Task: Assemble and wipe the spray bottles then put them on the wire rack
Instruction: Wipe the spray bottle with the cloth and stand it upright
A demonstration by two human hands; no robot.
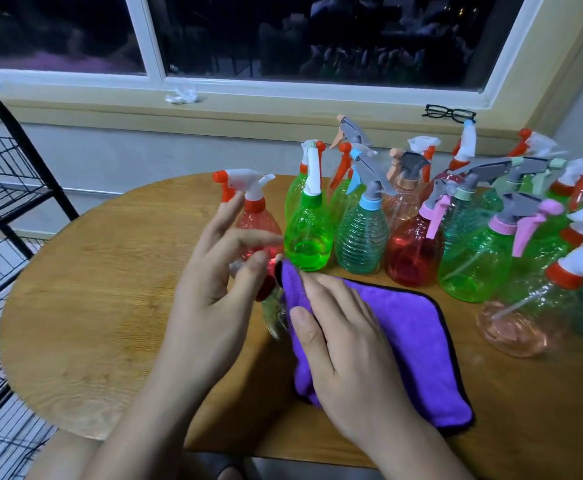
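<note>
Spray bottles, many of them, standing close together on the back and right part of the round wooden table: green, red, pinkish and clear bodies, with white, grey, pink and red trigger heads. One red bottle with a white and red head at the left end of the group, just behind the left hand. One clear pinkish bottle tilted near the right edge.

Near the middle, a small blurred bottle with a dark red cap, lying on the table between both hands and partly under the edge of a purple cloth with black border. Above it the left hand, fingers spread wide, index pointing up, thumb tip close to the cap; pinching something or not, cannot tell because of the blur. Flat on the folded cloth the right hand, fingers nearly straight and together, pressing the cloth down beside the small bottle.

At the far left, beside the table, a black wire rack. On the window sill, black glasses and a crumpled white tissue.
</note>
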